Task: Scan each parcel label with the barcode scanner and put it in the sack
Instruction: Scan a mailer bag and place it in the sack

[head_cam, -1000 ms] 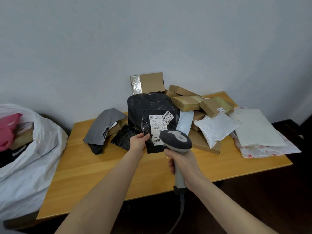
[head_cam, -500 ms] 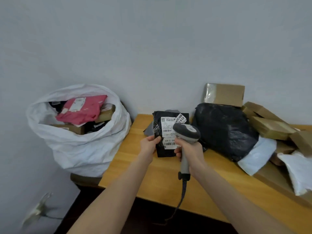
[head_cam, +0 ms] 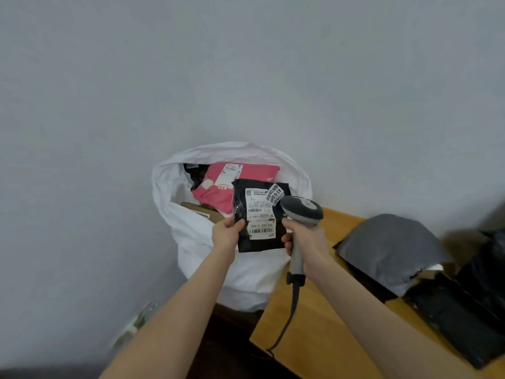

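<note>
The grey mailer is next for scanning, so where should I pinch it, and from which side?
Probably pinch the grey mailer at its flat left edge, coming from the white sack side. Its middle bulges and looks too rounded to pinch, black bags crowd its right, and its near-right edge looks torn. The left edge lies unobstructed on the table.

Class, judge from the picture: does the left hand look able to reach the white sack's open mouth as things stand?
Probably yes. The left hand, gripping the black parcel, appears over the white sack, whose mouth gapes open, and nothing shows between them. One view leaves depth uncertain.
</note>
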A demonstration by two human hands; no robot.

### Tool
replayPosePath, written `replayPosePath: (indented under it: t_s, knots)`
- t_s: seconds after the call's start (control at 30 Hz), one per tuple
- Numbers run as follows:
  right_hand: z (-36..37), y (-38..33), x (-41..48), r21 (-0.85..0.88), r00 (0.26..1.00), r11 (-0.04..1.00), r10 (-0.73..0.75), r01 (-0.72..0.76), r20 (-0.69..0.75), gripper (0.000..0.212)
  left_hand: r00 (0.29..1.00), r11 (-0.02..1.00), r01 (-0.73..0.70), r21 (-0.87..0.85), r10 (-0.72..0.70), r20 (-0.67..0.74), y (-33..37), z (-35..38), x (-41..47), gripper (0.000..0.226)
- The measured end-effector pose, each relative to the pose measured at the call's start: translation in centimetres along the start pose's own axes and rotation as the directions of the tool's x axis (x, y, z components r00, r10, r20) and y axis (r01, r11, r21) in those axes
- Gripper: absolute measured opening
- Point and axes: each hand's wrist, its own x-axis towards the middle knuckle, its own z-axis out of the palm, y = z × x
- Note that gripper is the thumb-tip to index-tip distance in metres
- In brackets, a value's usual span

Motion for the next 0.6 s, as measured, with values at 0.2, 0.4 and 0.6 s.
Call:
replayPosePath:
  t_s: [0.2,0.4,0.6]
  knots:
    - [3.1,0.6,8.1,0.044,0.998,0.998,0.043,-0.040,-0.053,0.015,0.934,0.843,-0.302,0.445,0.354,-0.036,3.5,-2.4,7.9,0.017]
    - [2.1,2.8,13.8,0.160,0.968,0.984,0.119,-0.085,-0.222,0.023,0.835,0.424,-0.511,0.748,0.452,0.314,3.6,0.2,13.1,0.024]
    - [0.5,4.7,16.3,0.048,0.910,0.994,0.105,-0.093,-0.402,0.041,0.705,-0.200,-0.619,0.760,0.286,0.649,-0.3,3.3,16.5,0.027]
